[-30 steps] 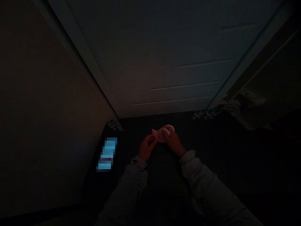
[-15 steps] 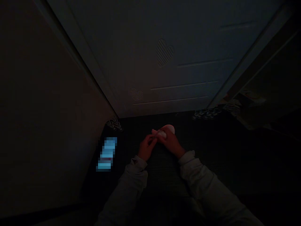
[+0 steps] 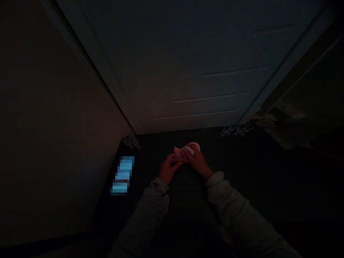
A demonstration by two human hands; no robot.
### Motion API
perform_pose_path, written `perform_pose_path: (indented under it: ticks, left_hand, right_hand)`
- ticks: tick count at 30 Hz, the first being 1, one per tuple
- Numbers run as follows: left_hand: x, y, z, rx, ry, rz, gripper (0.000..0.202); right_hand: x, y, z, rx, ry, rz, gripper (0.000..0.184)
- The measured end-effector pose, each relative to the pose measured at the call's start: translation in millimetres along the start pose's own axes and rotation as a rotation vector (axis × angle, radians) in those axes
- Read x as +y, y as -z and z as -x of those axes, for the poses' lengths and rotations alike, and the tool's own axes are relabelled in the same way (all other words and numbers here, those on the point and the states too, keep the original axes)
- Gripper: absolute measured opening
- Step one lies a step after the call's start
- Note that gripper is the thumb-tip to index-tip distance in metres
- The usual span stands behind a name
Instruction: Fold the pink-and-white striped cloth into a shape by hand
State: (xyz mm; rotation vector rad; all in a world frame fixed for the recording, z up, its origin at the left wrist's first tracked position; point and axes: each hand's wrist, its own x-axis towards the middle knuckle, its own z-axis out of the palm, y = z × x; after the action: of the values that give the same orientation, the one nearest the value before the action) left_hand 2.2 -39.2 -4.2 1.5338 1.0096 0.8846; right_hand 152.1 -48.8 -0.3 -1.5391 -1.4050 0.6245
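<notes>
In dim light, a small pink, shoe-like thing (image 3: 181,153) with a pale rounded end and a white patch lies between my hands above the dark table. My right hand (image 3: 200,164) grips it from the right, thumb across its top, fingers partly hidden. From the left, my left hand (image 3: 168,168) pinches at its near left edge with bent fingertips. Darkness keeps the thing's exact kind and fine parts from showing.
A lit, pixelated screen (image 3: 123,175) lies on the dark tabletop (image 3: 185,208) at left. Small shiny rings cluster at the back left (image 3: 130,142) and back right (image 3: 236,129). A pale panel with hearts (image 3: 189,60) rises behind, and boxy items (image 3: 288,111) stand at far right.
The pink thing has turned a little in my right hand, so more of its left part and the white patch show. My left fingertips have shifted slightly right along its near edge.
</notes>
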Motion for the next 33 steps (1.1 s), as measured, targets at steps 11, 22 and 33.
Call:
perform_pose_path:
  ticks: [11, 22, 33]
  left_hand:
    - [-1.8, 1.2, -3.0, 0.067, -0.030, -0.071, 0.027]
    - [-0.7, 1.0, -1.4, 0.052, -0.025, -0.072, 0.028]
    - [3.8, 0.6, -1.2, 0.042, -0.025, -0.096, 0.023]
  right_hand:
    - [-4.4, 0.9, 1.5, -0.063, 0.096, 0.014, 0.024]
    - [-1.6, 0.8, 0.0, -0.004, 0.028, 0.024, 0.027]
    - [-8.3, 2.9, 2.7, -0.081, 0.168, 0.037, 0.023]
